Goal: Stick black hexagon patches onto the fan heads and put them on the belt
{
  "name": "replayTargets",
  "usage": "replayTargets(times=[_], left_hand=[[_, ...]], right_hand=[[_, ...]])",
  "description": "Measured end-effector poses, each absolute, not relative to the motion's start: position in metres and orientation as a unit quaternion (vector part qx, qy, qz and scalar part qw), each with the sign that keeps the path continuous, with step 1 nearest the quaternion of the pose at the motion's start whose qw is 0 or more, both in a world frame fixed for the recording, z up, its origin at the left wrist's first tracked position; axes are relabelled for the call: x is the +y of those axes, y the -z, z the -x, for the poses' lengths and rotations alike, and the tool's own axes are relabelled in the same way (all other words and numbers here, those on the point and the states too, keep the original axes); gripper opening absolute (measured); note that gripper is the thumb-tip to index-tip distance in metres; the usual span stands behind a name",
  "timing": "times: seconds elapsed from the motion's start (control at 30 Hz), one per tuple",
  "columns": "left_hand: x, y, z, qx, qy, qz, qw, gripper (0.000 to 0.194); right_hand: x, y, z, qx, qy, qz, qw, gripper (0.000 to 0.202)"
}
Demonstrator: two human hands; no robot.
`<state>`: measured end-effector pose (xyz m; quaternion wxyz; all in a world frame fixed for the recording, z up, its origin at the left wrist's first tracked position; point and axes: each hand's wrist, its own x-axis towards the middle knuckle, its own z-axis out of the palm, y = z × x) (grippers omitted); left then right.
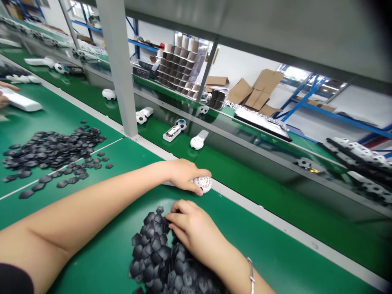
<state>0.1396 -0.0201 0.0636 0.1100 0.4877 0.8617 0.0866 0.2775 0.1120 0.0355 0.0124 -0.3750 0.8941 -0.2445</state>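
Observation:
My left hand (186, 175) is closed over a white handheld device, its round lattice-patterned head (204, 184) showing past the fingers. Most of the device's handle is hidden under the hand, at the table edge by the conveyor. Below it, my right hand (194, 224) has its thumb and fingers pinched at the upper right edge of a pile of black pentagon pieces (156, 245). A dark piece shows at those fingertips, partly covered. The forearm with a bracelet hides part of the pile.
A second heap of black pentagon pieces (58, 149) lies to the left. Another person's hand (4, 98) is by a white handle (23, 100). Football-headed devices (198, 140) rest on the green conveyor (245, 188). A metal post (118, 69) stands at the table edge.

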Motion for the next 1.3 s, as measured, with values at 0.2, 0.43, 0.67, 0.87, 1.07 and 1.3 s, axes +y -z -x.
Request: replayTargets(times=[0.2, 0.43, 0.67, 0.87, 1.07, 1.3], left_hand=[[-0.019, -0.072, -0.147, 0.853, -0.080, -0.512, 0.065, 0.063], [-0.016, -0.082, -0.161, 0.824, -0.081, -0.550, 0.108, 0.061], [-0.015, -0.081, -0.163, 0.825, -0.079, -0.539, 0.149, 0.055], [-0.015, -0.077, -0.160, 0.830, -0.104, -0.519, 0.177, 0.065], [-0.010, -0.070, -0.162, 0.831, -0.099, -0.531, 0.135, 0.062], [-0.004, -0.060, -0.160, 0.815, -0.123, -0.560, 0.084, 0.046]], right_hand=[[0.099, -0.023, -0.290, 0.918, 0.057, 0.383, -0.084, 0.025], [0.136, -0.064, -0.280, 0.926, 0.217, 0.296, -0.085, 0.024], [0.187, -0.078, -0.249, 0.892, 0.424, 0.156, -0.003, 0.007], [0.189, -0.068, -0.245, 0.882, 0.417, 0.186, 0.115, 0.010], [0.186, -0.066, -0.242, 0.919, 0.334, 0.205, 0.051, 0.010], [0.189, -0.073, -0.250, 0.940, 0.292, 0.164, 0.059, 0.010]])
